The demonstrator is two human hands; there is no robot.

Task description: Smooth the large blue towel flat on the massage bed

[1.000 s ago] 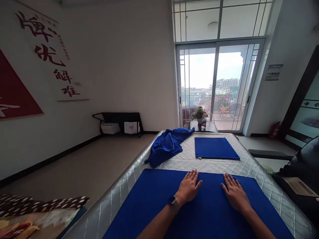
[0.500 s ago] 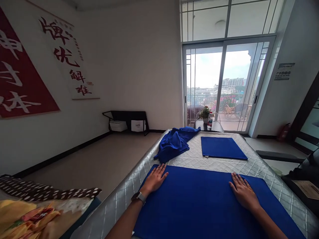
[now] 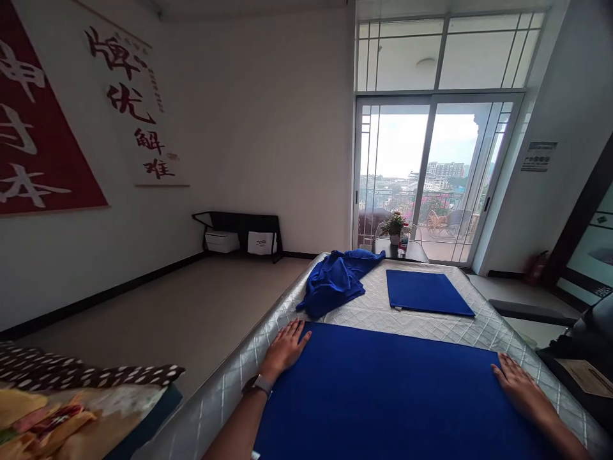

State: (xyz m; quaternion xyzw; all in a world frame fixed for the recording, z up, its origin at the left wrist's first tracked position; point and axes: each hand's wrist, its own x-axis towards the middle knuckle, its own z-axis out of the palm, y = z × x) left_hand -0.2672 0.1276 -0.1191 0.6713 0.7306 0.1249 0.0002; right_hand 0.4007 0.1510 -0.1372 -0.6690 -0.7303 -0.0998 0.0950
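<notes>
deep blue cloth (image 3: 397, 390) spread flat, silver-grey diamond-quilted mattress (image 3: 416, 316), smaller blue folded cloth (image 3: 426, 292), crumpled blue cloth (image 3: 335, 281), dark brown white-dotted fabric (image 3: 71, 374), red banner with white characters (image 3: 33, 140), white scroll with dark red characters (image 3: 131, 108)

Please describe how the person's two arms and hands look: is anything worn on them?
Both forearms are bare, with no sleeves in view and no gloves. The left hand has a watch on its wrist, with a dark band and a small dark face. The right hand and its wrist carry nothing that I can see. No rings are clear on either hand.
</notes>
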